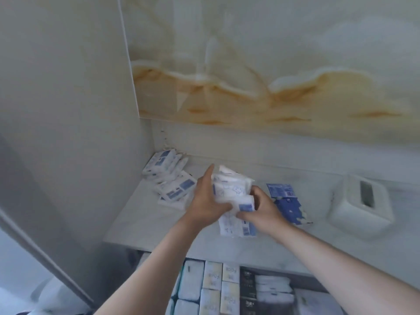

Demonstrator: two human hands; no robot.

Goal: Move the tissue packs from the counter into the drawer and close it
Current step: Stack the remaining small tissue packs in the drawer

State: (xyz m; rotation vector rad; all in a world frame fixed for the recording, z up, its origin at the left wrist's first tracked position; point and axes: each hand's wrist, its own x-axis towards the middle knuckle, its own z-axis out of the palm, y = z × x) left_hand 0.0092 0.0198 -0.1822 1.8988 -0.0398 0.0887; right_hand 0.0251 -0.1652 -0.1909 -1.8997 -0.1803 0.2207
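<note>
Over the pale counter point(147, 220) beneath a veined wall panel point(250, 64), left hand point(208, 202) and right hand point(262, 209) tight around tissue packs point(231, 189).

- Soft, even daylight, moderately bright; only faint, diffuse shadows lie on the pale marble counter point(141, 223) beneath the forearms.
- The glossy cream-and-amber stone wall panel point(272, 76) shows a pale vertical sheen.
- Motion blur smears the left hand point(206, 201), the right hand point(263, 208) and the white-and-blue tissue packs point(231, 192); their print is unreadable.
- The open, pack-filled drawer point(316, 284) sits dimmer.
- Wide-angle distortion bends lines towards the edges.
</note>
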